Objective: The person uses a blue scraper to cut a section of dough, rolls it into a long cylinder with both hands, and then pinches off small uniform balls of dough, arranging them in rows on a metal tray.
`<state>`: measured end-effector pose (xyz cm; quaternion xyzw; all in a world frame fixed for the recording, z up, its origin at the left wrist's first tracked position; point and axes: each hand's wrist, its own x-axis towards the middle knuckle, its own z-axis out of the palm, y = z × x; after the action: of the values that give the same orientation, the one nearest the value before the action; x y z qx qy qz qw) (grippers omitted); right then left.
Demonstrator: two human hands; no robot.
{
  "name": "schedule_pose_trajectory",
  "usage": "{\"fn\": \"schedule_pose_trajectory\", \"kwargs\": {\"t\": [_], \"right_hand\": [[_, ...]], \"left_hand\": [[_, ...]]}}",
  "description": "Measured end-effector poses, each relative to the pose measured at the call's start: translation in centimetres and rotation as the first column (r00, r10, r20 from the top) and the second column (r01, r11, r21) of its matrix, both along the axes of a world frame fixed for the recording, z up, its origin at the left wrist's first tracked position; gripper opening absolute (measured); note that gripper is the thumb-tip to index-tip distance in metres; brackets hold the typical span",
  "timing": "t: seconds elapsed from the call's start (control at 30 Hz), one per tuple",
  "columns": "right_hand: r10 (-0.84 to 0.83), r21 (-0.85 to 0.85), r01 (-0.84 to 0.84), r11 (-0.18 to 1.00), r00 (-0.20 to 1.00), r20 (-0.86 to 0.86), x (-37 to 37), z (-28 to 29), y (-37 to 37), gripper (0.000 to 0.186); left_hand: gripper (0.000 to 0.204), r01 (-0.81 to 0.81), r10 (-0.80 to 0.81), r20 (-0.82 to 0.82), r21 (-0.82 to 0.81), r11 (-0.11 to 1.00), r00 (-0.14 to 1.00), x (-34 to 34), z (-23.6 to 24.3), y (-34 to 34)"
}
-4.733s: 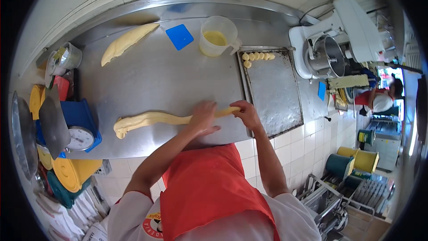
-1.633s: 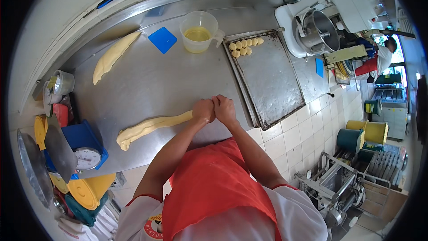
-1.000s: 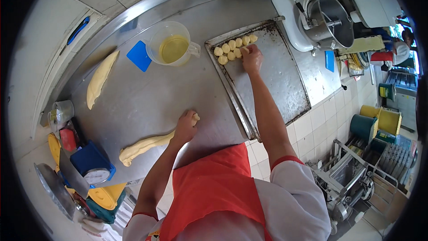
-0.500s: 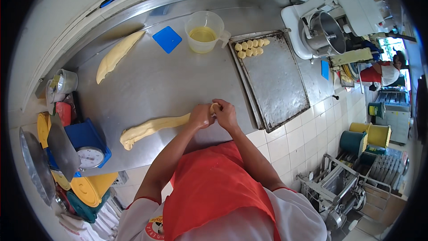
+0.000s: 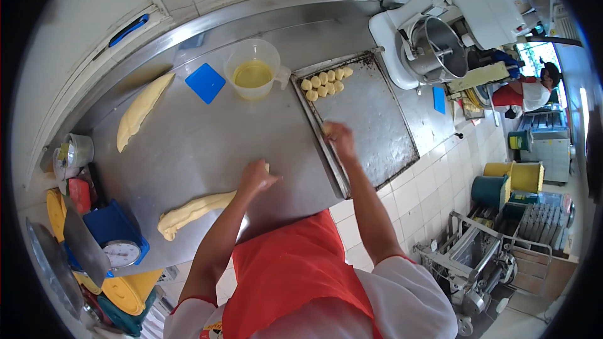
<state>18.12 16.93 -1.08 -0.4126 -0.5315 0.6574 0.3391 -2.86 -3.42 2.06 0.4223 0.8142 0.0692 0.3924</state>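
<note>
My left hand (image 5: 256, 179) is closed around the right end of a long pale dough rope (image 5: 198, 211), whose tip pokes out past the fingers. The rest of the rope lies on the steel table to the left. Over the left edge of a dark-rimmed baking tray (image 5: 370, 129), my right hand (image 5: 341, 140) pinches a small dough piece (image 5: 327, 128); this hand is slightly blurred. Two short rows of dough balls (image 5: 322, 90) sit in the tray's far left corner. A larger slab of dough (image 5: 142, 113) rests at the table's far left.
Behind the rope are a blue scraper (image 5: 205, 83) and a clear jug (image 5: 251, 66) of yellow liquid. A white stand mixer (image 5: 392, 50) stands at the far right. A blue dial scale (image 5: 119, 232) is on the left. Another person (image 5: 534, 95) is in the background right.
My right hand has parted from the left and moved right, over the tray, with a small dough piece. My left hand still grips the rope. The view has shifted a little.
</note>
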Motion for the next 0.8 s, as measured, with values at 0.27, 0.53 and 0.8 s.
{"fn": "schedule_pose_trajectory", "kwargs": {"t": [0.27, 0.53, 0.8], "right_hand": [[-0.405, 0.553, -0.045, 0.832, 0.631, 0.661, -5.3, -1.4, 15.4, 0.035], [0.407, -0.066, -0.415, 0.908, 0.83, 0.382, -7.0, -0.1, -10.2, 0.028], [0.19, 0.275, -0.397, 0.876, 0.807, 0.559, -9.5, 4.5, -17.4, 0.024]], "left_hand": [[0.043, -0.068, 0.045, 0.139, 0.163, 0.984, 0.989, -0.6, -1.0, -1.9], [0.066, -0.21, 0.144, 0.268, 0.24, 0.948, 0.953, -0.6, 1.5, -3.4], [0.027, -0.02, 0.017, 0.054, 0.05, 0.999, 0.998, 0.5, 2.0, -3.3]]}}
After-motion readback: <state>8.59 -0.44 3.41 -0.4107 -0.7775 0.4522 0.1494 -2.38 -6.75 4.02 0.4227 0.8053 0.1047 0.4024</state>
